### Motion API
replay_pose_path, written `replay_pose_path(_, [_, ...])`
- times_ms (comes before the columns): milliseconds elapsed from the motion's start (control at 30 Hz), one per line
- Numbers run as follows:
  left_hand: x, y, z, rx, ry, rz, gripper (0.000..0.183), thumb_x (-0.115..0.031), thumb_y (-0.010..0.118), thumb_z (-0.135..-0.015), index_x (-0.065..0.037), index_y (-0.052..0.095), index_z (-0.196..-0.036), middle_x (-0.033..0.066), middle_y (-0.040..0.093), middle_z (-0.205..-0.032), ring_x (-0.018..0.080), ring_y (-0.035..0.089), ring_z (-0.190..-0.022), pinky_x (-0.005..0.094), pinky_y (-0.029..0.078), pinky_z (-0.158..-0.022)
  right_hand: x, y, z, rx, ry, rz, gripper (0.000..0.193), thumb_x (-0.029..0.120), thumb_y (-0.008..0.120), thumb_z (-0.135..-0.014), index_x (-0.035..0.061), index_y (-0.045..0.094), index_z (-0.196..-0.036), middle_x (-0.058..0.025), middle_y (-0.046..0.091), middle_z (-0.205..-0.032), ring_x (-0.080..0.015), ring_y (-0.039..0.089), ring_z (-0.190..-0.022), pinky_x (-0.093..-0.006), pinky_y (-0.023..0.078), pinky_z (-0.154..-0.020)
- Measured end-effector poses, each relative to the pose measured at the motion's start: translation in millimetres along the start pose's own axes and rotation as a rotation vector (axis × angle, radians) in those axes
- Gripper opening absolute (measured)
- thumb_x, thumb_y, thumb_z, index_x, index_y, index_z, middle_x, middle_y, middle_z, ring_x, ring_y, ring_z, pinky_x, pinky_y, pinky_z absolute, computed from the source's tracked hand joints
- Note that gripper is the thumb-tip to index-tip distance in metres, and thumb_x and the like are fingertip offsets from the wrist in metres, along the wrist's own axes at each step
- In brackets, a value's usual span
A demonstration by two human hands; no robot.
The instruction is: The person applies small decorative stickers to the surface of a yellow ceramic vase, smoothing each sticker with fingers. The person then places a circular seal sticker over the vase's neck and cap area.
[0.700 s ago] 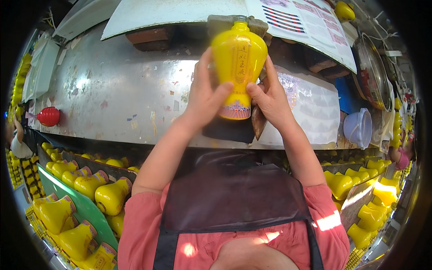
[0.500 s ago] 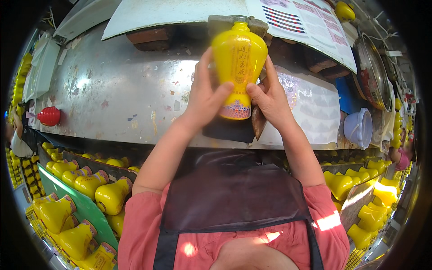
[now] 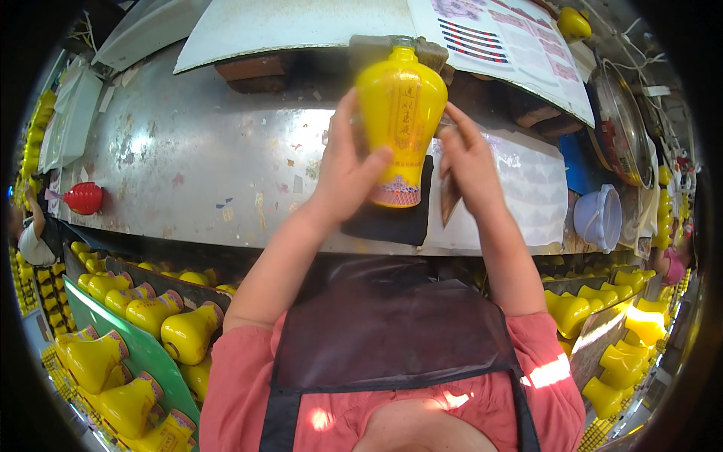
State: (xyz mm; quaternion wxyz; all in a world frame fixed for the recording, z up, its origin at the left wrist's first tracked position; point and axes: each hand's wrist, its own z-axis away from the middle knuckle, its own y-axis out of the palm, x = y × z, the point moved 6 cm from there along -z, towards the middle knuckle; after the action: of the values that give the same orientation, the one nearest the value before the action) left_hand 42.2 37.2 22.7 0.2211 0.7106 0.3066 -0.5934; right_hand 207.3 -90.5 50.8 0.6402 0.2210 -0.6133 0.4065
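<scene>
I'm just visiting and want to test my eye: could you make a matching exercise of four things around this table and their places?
1. Yellow vase-shaped bottle
2. Red ribbed container
3. Pale blue bucket
4. Black mat

A. Near the metal table's right end
B. Middle of the near edge
C. In the left hand
D. Near the left end

Pairs: 1-C, 2-D, 3-A, 4-B

The vase-shaped bottle (image 3: 399, 124) was coloured yellow, marked with dark lettering and banded at its foot in blue and pink. The ribbed container (image 3: 83, 198) at left was coloured red, the bucket (image 3: 600, 220) at right pale lilac. The far printed sheet (image 3: 516, 56) was striped in black and red.
</scene>
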Motion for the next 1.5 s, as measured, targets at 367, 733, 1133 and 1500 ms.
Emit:
replay_pose_path(367, [-8.1, 6.4, -0.8, -0.032, -0.048, -0.014, 0.106, -0.026, 0.082, -0.080, -0.004, 0.018, -0.161, 0.0236, 0.037, -0.155, 0.0359, 0.043, -0.143, 0.0451, 0.038, -0.118, 111.0, 17.2, 18.2, -0.030, -0.930, 0.645, 0.029, 0.000, 0.075, -0.081, 0.0074, 0.071, -0.108, -0.0110, 0.067, -0.089, -0.0282, 0.068, -0.082, -0.0365, 0.056, -0.072])
replay_pose_path(733, [2.3, -6.6, 5.5, -0.050, -0.086, 0.055, 0.063, -0.020, 0.050, -0.101, -0.003, 0.035, -0.159, 0.0209, 0.048, -0.152, 0.0333, 0.046, -0.142, 0.0415, 0.035, -0.118, 81.8, 33.3, 83.4, 0.241, -1.183, 0.681, 0.028, 0.002, 0.075, -0.077, 0.0077, 0.074, -0.104, -0.0113, 0.073, -0.104, -0.0277, 0.073, -0.092, -0.0358, 0.059, -0.077])
replay_pose_path(1133, [3.1, 2.4, 7.1, 0.020, 0.020, -0.208, 0.067, -0.033, 0.044, -0.111, -0.001, 0.018, -0.164, 0.0167, 0.048, -0.146, 0.0228, 0.049, -0.133, 0.0351, 0.038, -0.113, -1.2, 19.2, 20.5, 0.114, -0.028, 0.098, 0.070, 0.033, 0.067, -0.100, -0.0009, 0.041, -0.155, -0.0138, 0.062, -0.126, -0.0164, 0.062, -0.101, -0.0294, 0.049, -0.092])
replay_pose_path(1500, [5.3, 2.1, 9.7, 0.052, -0.107, 0.123, 0.073, -0.013, 0.052, -0.099, 0.002, 0.021, -0.163, 0.0205, 0.030, -0.166, 0.0297, 0.029, -0.155, 0.0389, 0.023, -0.125, -22.0, 17.7, 7.0, 0.126, -0.179, 0.005, 0.069, 0.024, 0.067, -0.097, 0.0022, 0.042, -0.157, -0.0086, 0.071, -0.108, -0.0082, 0.063, -0.082, -0.0257, 0.053, -0.078])
